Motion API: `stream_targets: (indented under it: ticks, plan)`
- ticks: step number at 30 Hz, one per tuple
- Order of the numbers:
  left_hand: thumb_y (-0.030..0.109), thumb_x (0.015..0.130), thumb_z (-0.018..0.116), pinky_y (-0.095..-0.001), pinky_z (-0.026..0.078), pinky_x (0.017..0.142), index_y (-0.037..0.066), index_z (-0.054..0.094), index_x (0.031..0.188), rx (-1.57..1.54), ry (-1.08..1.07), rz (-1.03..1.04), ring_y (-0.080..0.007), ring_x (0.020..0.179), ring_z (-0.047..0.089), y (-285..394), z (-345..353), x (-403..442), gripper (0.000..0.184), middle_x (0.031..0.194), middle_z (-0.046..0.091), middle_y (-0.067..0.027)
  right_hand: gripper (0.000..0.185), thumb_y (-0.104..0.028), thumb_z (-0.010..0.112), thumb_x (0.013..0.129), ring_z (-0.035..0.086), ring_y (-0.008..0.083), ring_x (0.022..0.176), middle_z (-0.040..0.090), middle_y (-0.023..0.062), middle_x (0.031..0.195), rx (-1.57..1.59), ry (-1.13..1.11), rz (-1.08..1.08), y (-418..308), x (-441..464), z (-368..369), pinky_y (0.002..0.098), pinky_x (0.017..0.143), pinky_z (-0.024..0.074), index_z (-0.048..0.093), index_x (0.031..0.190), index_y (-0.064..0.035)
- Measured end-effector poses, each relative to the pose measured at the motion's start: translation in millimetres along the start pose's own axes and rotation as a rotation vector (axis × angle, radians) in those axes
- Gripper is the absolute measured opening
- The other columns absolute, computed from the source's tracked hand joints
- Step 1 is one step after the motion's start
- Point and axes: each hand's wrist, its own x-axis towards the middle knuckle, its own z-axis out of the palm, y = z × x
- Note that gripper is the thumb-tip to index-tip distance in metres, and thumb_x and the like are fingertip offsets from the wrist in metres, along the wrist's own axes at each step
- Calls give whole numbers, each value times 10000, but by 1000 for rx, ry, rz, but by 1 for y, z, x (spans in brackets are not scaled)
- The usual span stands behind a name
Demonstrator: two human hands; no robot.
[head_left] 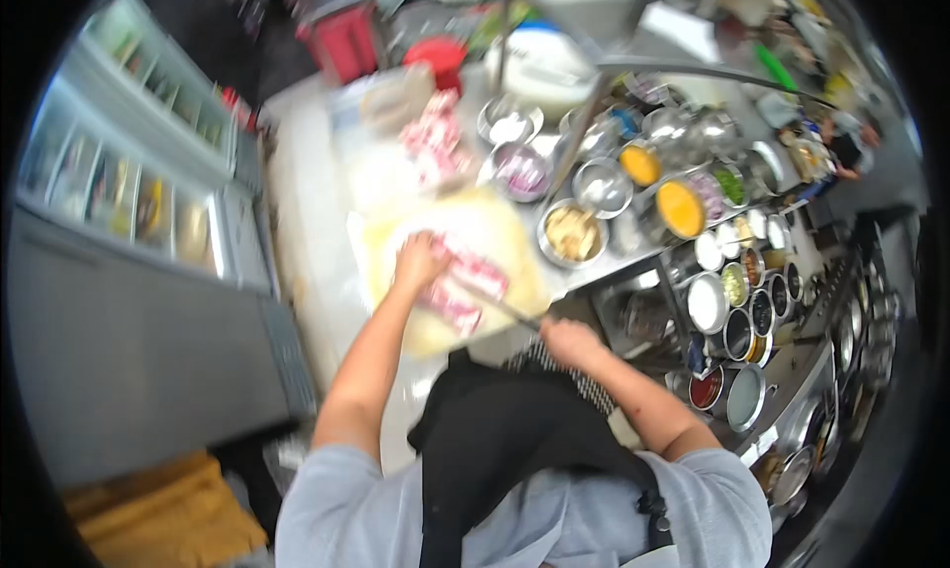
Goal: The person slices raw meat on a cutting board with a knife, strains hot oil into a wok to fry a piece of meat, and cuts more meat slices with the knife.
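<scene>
A yellowish cutting board (526, 289) lies on the counter in front of me. Strips of pink and white raw meat (483, 274) rest on it, a little blurred. My left hand (423, 259) is curled over the far left end of the meat, holding it against the board. In my right hand (571, 342) is the handle of a knife (503, 307). Its blade points up and left, between or on the strips; exact contact is unclear. Beyond the board sits a pile of more raw meat (432, 138).
Right of the board stand a bowl of pale yellow pieces (572, 234), a bowl of purple pieces (522, 170) and several metal containers. A metal shelf post (579, 138) rises there. An open glass-fronted fridge (119, 182) is on the left. Far right, a person (846, 142) is partly visible.
</scene>
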Motion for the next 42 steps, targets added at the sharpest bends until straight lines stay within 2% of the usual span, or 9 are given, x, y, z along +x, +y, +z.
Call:
stream_targets:
  ticks: [5,10,16,19,30,34,36,37,42]
  plan:
    - [635,698,795,-403,532,965,104,759,1133,107,-556,19,-360,1047,704,-18,54,88,688,1122,732,-238,329,-319,487,1051,688,487,906,708,282,925,264,67,82,6,-41,-35,575,779,536,573,1101,-5]
    - [251,708,881,-403,562,839,-54,699,1182,-530,-222,-34,-301,952,723,19,55,60,592,1125,742,-220,374,-349,458,1073,691,483,919,709,283,937,400,243,199,28,-47,-14,581,779,534,582,1094,4]
    - [98,779,784,-334,553,873,-45,555,1402,-816,-321,-122,-217,1002,678,56,34,58,679,1184,699,-163,355,-318,474,1057,696,483,910,705,301,923,507,385,272,36,-17,6,573,781,547,614,1106,5]
    - [158,921,730,-321,534,875,21,606,1339,-1201,-177,210,-179,1030,646,70,-9,53,457,1134,695,-71,256,-209,549,946,715,442,916,726,266,931,439,423,261,30,-7,15,547,772,571,687,1045,-17]
    - [134,777,745,-321,520,768,-22,667,1056,-498,221,300,-161,833,644,120,-226,158,329,929,699,-106,246,-210,502,978,703,425,946,698,248,981,253,499,184,-28,48,14,532,781,565,609,1126,-46]
    - [363,872,704,-444,519,942,-3,679,1178,-262,249,373,-339,1102,678,113,-199,226,478,1083,730,-225,263,-236,503,982,676,369,1030,659,171,1090,188,501,130,-38,112,36,497,883,541,645,1143,-85]
    - [372,895,713,-538,513,833,-47,617,1095,-41,385,990,-485,892,656,95,-166,271,473,893,656,-302,235,-200,518,948,654,349,1047,659,157,1050,59,746,27,-33,153,55,470,900,534,661,1103,-95]
    - [310,883,729,-529,519,840,-49,611,1145,-19,129,739,-476,949,661,107,-171,237,460,985,665,-316,220,-192,523,936,652,342,1028,661,145,1032,80,826,16,-34,165,61,457,899,535,661,1085,-107]
    - [346,751,884,-441,449,1107,121,587,1400,169,-898,896,-325,1298,584,51,-108,85,749,1397,621,-147,336,-183,528,947,592,321,1173,634,136,1167,93,682,155,-49,145,44,477,957,499,665,1250,-137]
